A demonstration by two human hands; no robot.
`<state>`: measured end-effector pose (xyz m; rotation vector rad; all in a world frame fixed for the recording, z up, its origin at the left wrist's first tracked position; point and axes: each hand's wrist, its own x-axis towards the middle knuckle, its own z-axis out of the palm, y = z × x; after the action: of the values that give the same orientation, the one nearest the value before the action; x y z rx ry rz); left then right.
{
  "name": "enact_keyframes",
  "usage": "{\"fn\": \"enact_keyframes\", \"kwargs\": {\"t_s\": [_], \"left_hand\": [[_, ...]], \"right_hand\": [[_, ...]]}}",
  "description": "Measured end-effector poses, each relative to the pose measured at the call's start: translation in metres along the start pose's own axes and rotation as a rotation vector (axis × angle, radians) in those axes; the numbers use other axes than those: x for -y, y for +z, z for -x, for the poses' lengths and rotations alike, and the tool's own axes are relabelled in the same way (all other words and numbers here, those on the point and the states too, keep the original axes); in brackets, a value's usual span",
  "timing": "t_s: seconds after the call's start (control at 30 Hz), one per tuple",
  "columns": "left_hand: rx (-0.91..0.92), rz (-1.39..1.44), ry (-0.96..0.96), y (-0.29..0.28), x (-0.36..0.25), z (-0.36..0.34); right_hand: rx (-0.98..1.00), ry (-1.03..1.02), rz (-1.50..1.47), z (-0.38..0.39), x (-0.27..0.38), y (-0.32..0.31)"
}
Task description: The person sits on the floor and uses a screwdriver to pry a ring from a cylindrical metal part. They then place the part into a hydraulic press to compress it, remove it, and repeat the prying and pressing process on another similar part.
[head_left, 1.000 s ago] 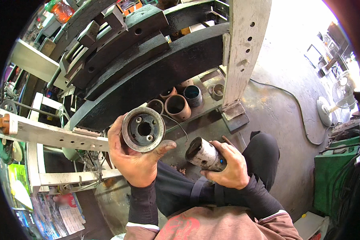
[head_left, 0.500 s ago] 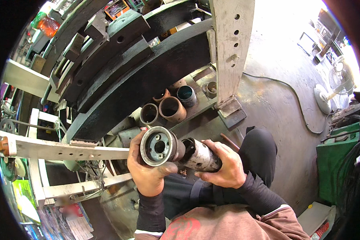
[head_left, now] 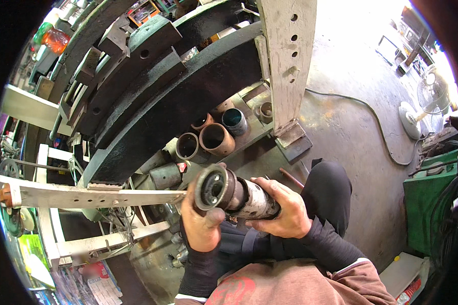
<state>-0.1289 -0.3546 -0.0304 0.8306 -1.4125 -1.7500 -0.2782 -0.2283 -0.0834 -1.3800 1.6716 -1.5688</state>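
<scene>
While a white rail [head_left: 86, 196] runs in from the far left, the left hand [head_left: 201, 234] stands at its end, grasping the ring [head_left: 227, 189]; most of its fingers are hidden behind, and its thumb points up just below the near rim, touching or not I cannot tell. The ring's bolted face tilts up and to the left, slightly blurred, and its narrower back points right, toward the tube. Beyond the ring, a group of sleeves [head_left: 217, 140] stands on a low base, well apart from both hands. Just right of the ring lies the tube [head_left: 260, 202], its long axis sloping from upper left to lower right, its mouth toward the ring. The two axes look roughly in line, but whether the ring's back sits inside the mouth or only overlaps it in view is unclear. At the tube's right end, the right hand [head_left: 290, 216] is the nearer one, fingers clasped over the top, thumb beneath.
</scene>
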Motion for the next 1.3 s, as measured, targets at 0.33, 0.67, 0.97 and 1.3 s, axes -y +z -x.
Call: {"fn": "enact_keyframes", "kwargs": {"t_s": [0.33, 0.67, 0.97, 1.3], "left_hand": [[0.147, -0.013, -0.001, 0.005, 0.007, 0.016], [-0.022, -0.162, 0.310, 0.027, 0.001, 0.009], [-0.096, -0.157, 0.450, 0.037, -0.057, -0.007], [-0.184, -0.125, 0.869, 0.005, -0.212, -0.113]], "right_hand": [[-0.007, -0.080, -0.086, -0.004, 0.001, -0.005], [-0.011, -0.178, -0.028, -0.027, 0.025, 0.006], [-0.085, -0.278, -0.064, -0.058, 0.056, 0.016], [0.241, -0.333, -0.161, -0.152, 0.106, -0.013]]}}
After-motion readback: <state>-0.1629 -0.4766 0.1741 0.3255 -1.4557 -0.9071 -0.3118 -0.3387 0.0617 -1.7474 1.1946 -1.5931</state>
